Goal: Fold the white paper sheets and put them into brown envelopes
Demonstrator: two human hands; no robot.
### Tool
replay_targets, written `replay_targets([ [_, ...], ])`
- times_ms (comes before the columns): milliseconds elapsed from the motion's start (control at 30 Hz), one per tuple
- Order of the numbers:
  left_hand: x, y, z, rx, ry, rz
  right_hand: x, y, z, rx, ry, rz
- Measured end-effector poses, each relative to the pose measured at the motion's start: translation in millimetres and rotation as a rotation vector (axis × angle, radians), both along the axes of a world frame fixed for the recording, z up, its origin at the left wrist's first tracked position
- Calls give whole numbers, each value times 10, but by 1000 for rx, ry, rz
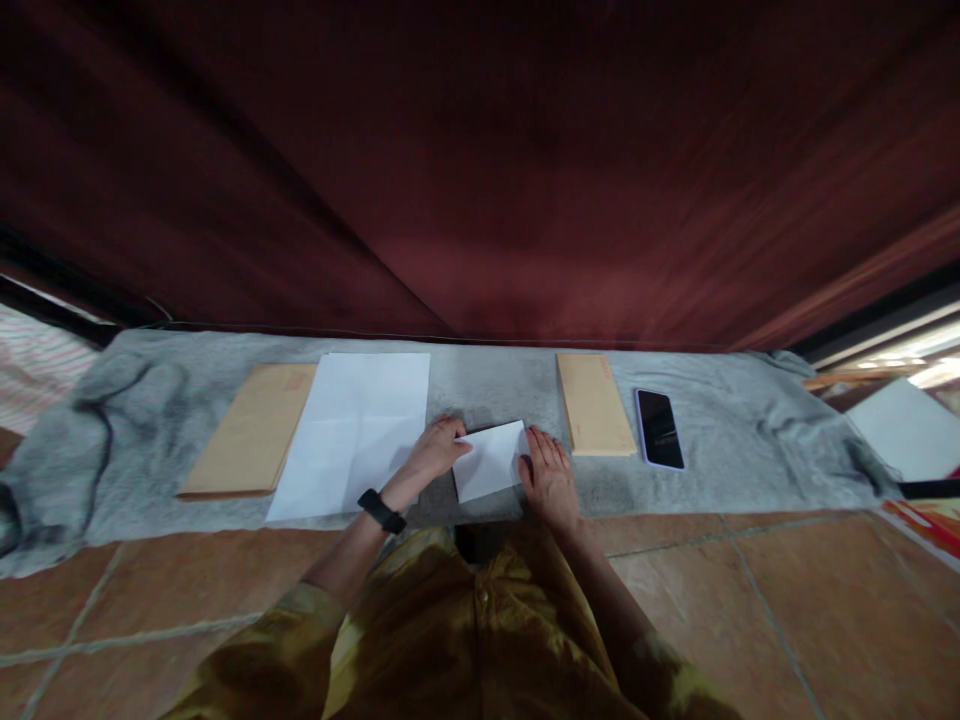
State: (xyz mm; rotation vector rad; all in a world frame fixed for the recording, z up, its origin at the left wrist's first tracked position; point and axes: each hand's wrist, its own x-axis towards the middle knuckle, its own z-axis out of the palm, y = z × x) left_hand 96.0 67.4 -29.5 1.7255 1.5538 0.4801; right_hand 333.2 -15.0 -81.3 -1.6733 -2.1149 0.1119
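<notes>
A folded sheet of white paper (491, 462) lies between my hands on the grey cloth, slightly tilted. My left hand (435, 450), with a black band on its wrist, pinches the paper's upper left corner between thumb and fingers. At the paper's right edge rests my right hand (551, 478), its fingers stretched out flat and its thumb against the edge. Just left of my left hand are larger white sheets (352, 430) with fold creases. Beyond my right hand sits a stack of small brown envelopes (596, 405).
Large brown envelopes (244, 430) lie at the left, partly under the white sheets. A phone (660, 430) with a purple case is at the right. The grey cloth (757, 430) covers the narrow surface. A dark red curtain (480, 200) hangs behind, and tiled floor (750, 600) shows in front.
</notes>
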Motion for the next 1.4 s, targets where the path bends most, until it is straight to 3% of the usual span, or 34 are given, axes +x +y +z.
replay_targets([
  [200,-71,-64,-14,-177,-238,82,69,8,-25,4,133,-5],
  [367,-115,-228,19,-316,-509,202,85,11,-54,-34,403,-81],
  [567,-48,-377,-11,-404,-713,321,-87,63,-56,-112,713,-180],
  [800,131,-477,-116,-457,-787,364,-243,117,63,-313,941,-146],
  [1100,112,-526,-95,-480,-778,305,-294,141,98,-323,1117,-195],
  [1400,156,-546,-97,-389,-775,323,-287,46,131,-421,1239,-210],
])
